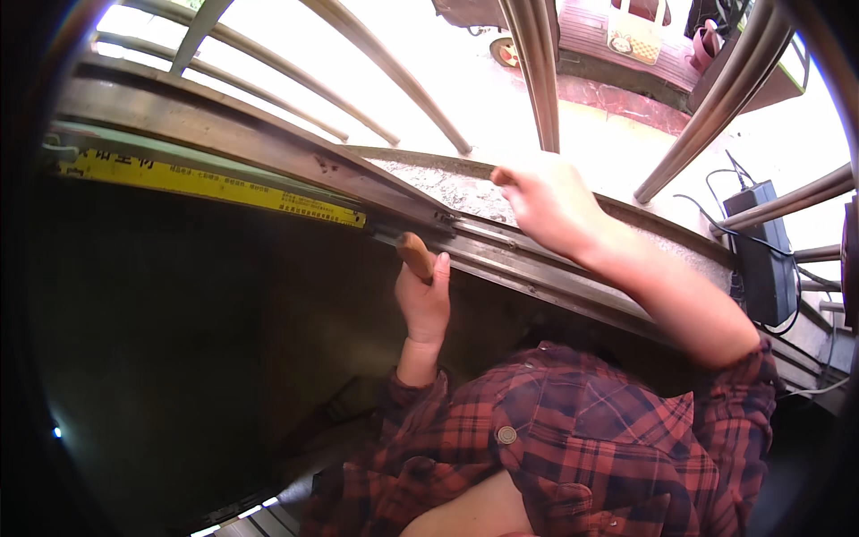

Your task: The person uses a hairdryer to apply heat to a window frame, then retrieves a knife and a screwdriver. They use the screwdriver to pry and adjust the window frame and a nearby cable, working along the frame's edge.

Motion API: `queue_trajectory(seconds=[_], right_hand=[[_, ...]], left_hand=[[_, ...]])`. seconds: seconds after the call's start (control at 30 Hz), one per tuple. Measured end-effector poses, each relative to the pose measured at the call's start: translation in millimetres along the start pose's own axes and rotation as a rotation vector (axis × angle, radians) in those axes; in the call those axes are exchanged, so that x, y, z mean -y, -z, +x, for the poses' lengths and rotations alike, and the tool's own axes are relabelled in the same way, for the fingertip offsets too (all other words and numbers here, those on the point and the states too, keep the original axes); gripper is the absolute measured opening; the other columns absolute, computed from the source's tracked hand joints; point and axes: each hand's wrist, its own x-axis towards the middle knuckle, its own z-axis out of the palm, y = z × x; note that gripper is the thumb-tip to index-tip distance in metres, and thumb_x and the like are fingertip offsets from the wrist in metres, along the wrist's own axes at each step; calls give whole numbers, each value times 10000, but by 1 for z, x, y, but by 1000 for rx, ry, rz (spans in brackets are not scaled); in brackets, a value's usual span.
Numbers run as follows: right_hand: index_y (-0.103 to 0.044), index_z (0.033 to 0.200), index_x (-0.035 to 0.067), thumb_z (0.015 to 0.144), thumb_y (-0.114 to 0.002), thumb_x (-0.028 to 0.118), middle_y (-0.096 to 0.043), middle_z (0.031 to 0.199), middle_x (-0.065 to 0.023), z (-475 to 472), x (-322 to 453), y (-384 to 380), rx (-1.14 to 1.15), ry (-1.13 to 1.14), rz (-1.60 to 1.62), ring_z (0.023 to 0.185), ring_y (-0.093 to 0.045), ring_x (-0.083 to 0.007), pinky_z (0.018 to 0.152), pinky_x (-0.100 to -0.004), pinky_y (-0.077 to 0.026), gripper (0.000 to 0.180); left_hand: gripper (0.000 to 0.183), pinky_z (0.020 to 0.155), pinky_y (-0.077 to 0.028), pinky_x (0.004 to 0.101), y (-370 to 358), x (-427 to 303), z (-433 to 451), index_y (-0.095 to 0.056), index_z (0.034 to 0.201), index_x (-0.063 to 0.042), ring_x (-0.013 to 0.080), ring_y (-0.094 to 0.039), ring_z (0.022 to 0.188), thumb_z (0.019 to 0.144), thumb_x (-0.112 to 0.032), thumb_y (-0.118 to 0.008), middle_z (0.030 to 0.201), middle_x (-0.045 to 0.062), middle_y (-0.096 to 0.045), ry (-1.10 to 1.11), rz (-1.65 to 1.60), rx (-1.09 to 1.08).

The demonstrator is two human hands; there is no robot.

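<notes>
My left hand [424, 305] is closed around a wooden handle [415, 255] whose rounded end points up towards the window track. Whatever the handle belongs to is hidden by the hand and the dark below. Stretched over the metal window track [510, 252], my right hand [553, 201] is above the rough sill [463, 191] near the upright bars. Its fingers are curled and washed out by glare, so I cannot see whether they hold anything. The end of the sliding window frame [322, 164] meets the track just beyond the wooden handle.
Metal window bars [537, 80] cross the bright opening. A black power adapter [765, 255] with cables rests among the bars at right. A yellow strip with writing [221, 191] runs along the sash. Outside stands a vehicle with a pink footboard [584, 33] and a patterned bag [634, 37].
</notes>
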Motion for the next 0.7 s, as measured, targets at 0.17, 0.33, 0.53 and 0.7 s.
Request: queue_trajectory(seconds=[0.17,0.33,0.53,0.7], right_hand=[[-653,884,6,799,-580,36,-653,849,-199,-39,26,26,-24,-102,148,853,-636,-372,779,-450,-501,115],[-674,889,-12,790,-608,49,-638,827,-208,-63,43,40,-66,-210,246,803,-629,-359,719,-405,-500,134],[-685,950,-16,799,-594,22,-622,778,-202,-83,40,51,-188,-186,233,696,-623,-331,653,-394,-483,181],[-693,978,-11,819,-603,34,-519,580,-149,-101,37,48,-137,-318,266,517,-518,-194,529,-323,-429,188]], left_hand=[[391,849,-484,296,45,-36,36,-588,1116,46,144,-581,865,788,-43,-780,986,73,-631,-352,-6,-412],[251,860,-486,354,82,-139,83,-657,1083,-7,265,-590,1009,837,-46,-690,1089,115,-643,-1102,650,-177],[341,1078,-326,430,77,-186,109,-637,1133,-3,282,-557,1155,818,-117,-569,1145,138,-628,-1361,1307,378],[273,1068,-336,428,71,-175,121,-626,1039,-25,238,-569,990,789,-90,-538,919,77,-597,-1306,1522,483]])
